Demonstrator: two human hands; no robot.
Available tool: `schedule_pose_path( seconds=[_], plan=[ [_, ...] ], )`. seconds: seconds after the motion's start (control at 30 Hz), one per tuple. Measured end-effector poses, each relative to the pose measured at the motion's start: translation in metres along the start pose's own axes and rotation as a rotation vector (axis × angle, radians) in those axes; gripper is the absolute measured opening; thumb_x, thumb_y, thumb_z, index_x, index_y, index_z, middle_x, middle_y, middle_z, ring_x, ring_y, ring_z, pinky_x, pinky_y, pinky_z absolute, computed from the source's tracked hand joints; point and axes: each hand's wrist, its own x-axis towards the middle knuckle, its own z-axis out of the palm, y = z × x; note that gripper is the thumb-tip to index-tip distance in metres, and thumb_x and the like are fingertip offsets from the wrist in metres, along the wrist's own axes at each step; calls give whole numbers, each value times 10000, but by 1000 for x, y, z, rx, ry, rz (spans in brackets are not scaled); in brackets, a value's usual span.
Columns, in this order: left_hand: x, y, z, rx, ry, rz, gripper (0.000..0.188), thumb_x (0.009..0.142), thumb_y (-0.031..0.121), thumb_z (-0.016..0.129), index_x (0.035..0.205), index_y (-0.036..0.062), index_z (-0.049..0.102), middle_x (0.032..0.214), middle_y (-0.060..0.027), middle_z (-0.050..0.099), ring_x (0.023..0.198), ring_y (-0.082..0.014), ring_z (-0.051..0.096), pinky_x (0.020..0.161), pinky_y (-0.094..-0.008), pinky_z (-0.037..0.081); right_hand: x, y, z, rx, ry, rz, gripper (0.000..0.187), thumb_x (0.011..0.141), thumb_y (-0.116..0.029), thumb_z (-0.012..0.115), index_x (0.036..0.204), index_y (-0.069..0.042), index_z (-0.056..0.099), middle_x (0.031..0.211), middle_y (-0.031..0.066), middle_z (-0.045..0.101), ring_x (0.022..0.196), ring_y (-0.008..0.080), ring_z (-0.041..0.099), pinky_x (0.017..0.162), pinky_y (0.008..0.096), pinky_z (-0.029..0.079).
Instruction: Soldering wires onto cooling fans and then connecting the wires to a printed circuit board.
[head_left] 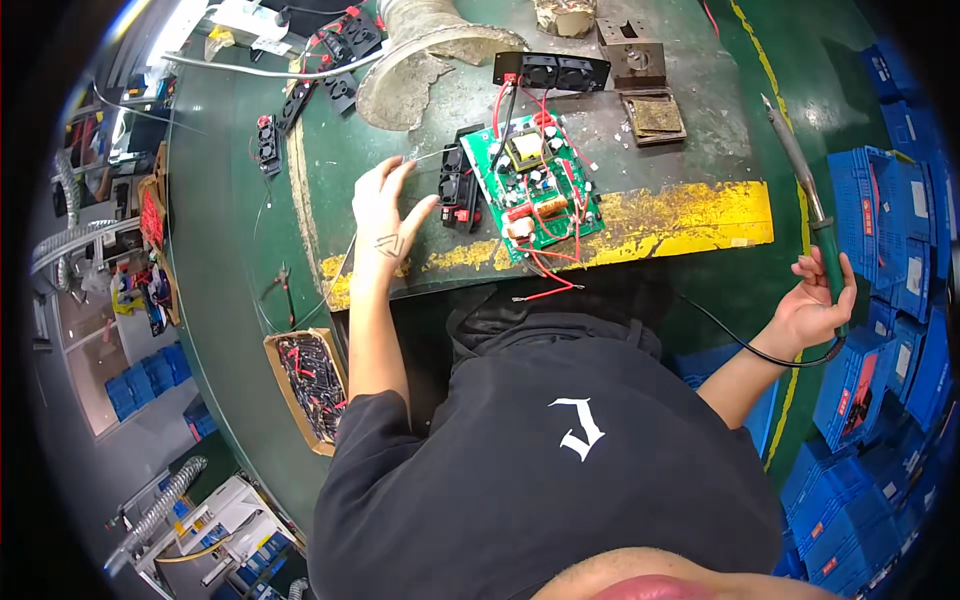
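My right hand (815, 312), out to the right of the table, is closed round the green handle of a soldering iron (797, 162), its tip pointing up and away. Thin solder wire (430, 156) is pinched in my left hand (380, 215), its end reaching toward a black fan panel (452, 188) just right of my fingers. Beside that panel lies a green circuit board (562, 228) with a yellow transformer, coils and red wires; two loose red leads hang over the table's front edge. A second black fan panel (552, 72), wired to the board, stands behind it.
A torn fume duct hood (395, 95) sits at the back. Right of it are a metal iron stand (638, 65) and a tray with a sponge (655, 117). Pliers (287, 295) and a carton of small parts (308, 385) lie left. Blue bins (865, 215) stack at right.
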Motion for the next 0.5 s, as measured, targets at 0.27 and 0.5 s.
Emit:
schedule_pose_path(
  seconds=[0.27,0.5],
  plan=[
    [-14,-4,3,-36,-144,-50,504,704,358,814,1095,105,623,1310,-173,496,1241,-376,442,1048,-472,360,-11,-2,1,36,-36,-19,528,959,-365,355,1154,62,596,923,265,697,712,280,677,652,338,555],
    [-24,25,28,2,11,-49,692,635,531,828,1016,8,581,1464,-292,333,1417,-496,191,1129,-636,152,-24,-10,11,8,-43,-46,540,957,-381,356,1167,59,588,942,260,697,718,276,678,659,335,557]
  ],
)
